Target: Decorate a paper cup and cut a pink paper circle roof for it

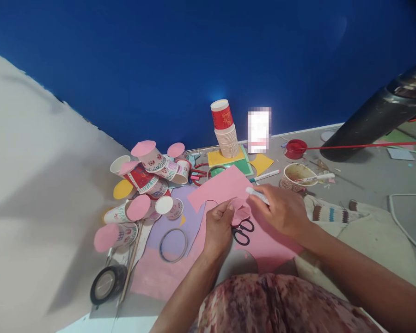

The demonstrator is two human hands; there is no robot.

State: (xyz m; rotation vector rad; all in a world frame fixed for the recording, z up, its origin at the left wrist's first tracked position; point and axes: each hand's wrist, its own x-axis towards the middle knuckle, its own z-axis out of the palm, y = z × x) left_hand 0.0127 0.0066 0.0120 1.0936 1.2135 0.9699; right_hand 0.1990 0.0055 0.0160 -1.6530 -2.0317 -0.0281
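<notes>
My left hand (220, 227) pinches a small pink paper piece (241, 212) at its left edge, above larger pink sheets (225, 185). Close to the paper's right side, my right hand (280, 208) is closed around a white tube-like item (258, 195), its tip pointing left. Black-handled scissors (242, 232) lie just below the small paper, their blades hidden. A metal ring (174, 245) rests on a purple sheet (190, 203) to the left of my left hand.
Several paper cups (143, 175), some topped with pink paper, crowd the left. A cup stack (225, 129) stands by the blue wall. Black tape (106, 283) lies front left. At right are a glue cup (298, 175), red ribbon roll (296, 149) and dark bottle (367, 113).
</notes>
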